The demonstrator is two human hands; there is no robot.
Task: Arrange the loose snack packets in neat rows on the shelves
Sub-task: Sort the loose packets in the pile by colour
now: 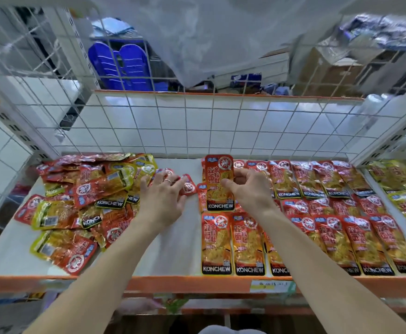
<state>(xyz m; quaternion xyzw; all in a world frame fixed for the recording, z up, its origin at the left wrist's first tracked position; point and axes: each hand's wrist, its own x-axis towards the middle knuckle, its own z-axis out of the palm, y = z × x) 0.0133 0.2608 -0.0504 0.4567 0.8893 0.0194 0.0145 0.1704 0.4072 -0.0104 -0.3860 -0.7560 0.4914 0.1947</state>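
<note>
A loose heap of red and yellow snack packets (84, 203) lies on the left of the white shelf (173, 249). On the right, red packets (317, 213) lie in neat overlapping rows. My right hand (250, 189) pinches one red KONCHEW packet (217, 179) by its right edge, holding it upright at the left end of the rows. My left hand (163, 196) lies flat with spread fingers at the heap's right edge, fingertips touching a small red packet (188, 186).
A white wire grid (197, 126) backs and flanks the shelf. Yellow packets (399, 186) fill the neighbouring section at far right. An orange shelf lip (149, 284) runs along the front. Clear plastic sheeting (209, 32) hangs above; blue crates (125, 66) and boxes stand behind.
</note>
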